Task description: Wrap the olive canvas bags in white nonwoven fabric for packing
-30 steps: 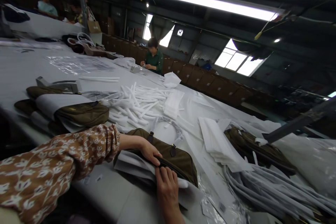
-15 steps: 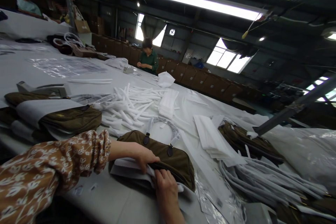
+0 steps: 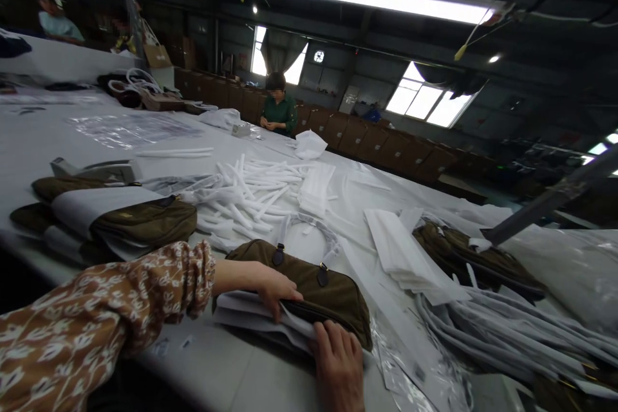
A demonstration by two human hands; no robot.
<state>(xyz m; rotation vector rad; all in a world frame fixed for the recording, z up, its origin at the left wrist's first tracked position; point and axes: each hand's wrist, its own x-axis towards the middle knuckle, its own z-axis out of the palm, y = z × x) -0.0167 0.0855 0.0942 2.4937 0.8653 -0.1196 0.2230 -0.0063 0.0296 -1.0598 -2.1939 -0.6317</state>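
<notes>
Olive-brown cloth makes up the bag (image 3: 309,273), with dark tabs (image 3: 277,255) on its side and a plastic-wrapped handle (image 3: 332,246) arching behind it. It lies on the white table (image 3: 261,383) in front of the person, white sheet (image 3: 236,309) along its near side. Since half a second ago, the right hand (image 3: 338,354) has shifted towards the bag's right end; the white roll tip beyond it no longer shows. The left hand (image 3: 275,286) rests on the bag's edge, thumb parted from fingers; whether it pinches anything, I cannot tell. The right fingers curl together over the sheet's edge, thumb hidden, so pinching cannot be told.
</notes>
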